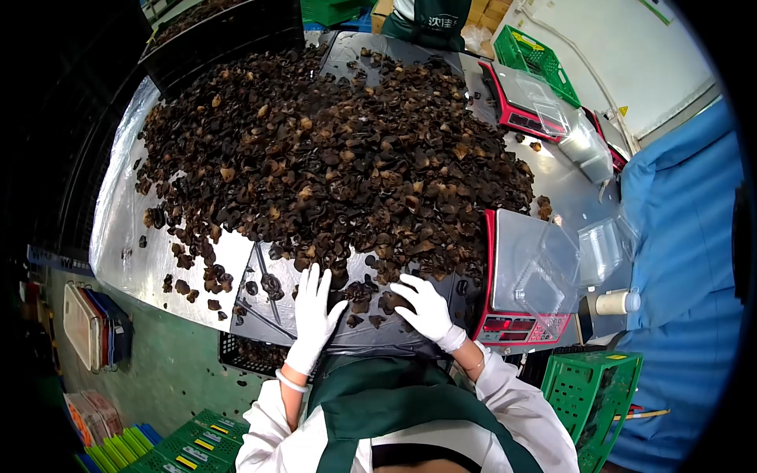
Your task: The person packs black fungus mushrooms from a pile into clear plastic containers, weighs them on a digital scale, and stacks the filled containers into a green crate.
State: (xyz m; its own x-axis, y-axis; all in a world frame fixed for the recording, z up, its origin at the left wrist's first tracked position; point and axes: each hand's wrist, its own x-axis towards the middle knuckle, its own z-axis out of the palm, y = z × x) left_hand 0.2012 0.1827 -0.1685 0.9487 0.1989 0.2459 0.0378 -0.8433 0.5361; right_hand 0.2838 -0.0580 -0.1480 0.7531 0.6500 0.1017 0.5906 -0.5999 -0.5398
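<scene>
A large heap of dark brown wood ear mushrooms (339,158) covers most of the metal table (118,229). My left hand (317,311), in a white glove, lies at the heap's near edge with its fingers stretched out and thumb apart, holding nothing. Across from it my right hand (426,309), gloved too, has its fingers spread beside a few loose mushrooms (361,296) between the two hands. Its fingertips are close to a brown piece; whether they touch it I cannot tell.
To the right stands a red scale (511,327) with a clear plastic container (548,276) on its pan. Another red scale (532,122) is farther back. A green crate (591,394) stands at lower right. A person in a dark apron (438,24) is across the table.
</scene>
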